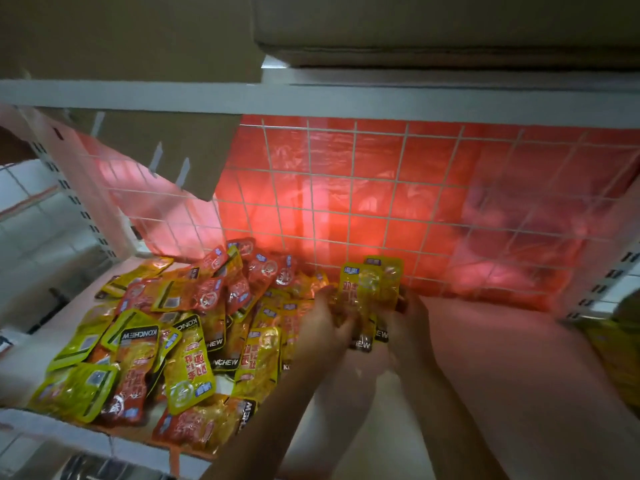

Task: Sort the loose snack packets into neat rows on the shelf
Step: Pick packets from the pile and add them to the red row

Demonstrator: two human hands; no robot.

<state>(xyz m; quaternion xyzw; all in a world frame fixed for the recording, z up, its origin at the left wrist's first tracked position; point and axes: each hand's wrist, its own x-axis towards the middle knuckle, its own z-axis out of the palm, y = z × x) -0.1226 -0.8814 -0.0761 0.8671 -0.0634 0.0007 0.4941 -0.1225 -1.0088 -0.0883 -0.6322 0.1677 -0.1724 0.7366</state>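
The left hand and right hand hide the lower halves of the upright yellow plastic snack packets at centre frame. At the right edge, a blurred yellow heap is cut off.

Shelf bay as I saw it. A white wire grid closed the back, with a red plastic sheet behind it. A bright patch glowed through the sheet near the centre and tinted the white shelf pink. A white beam ran across above, carrying cardboard boxes; a cardboard flap hung below it at left. Slotted white uprights stood at both sides. Left of the bay I made out pale tiles. The light was dim.
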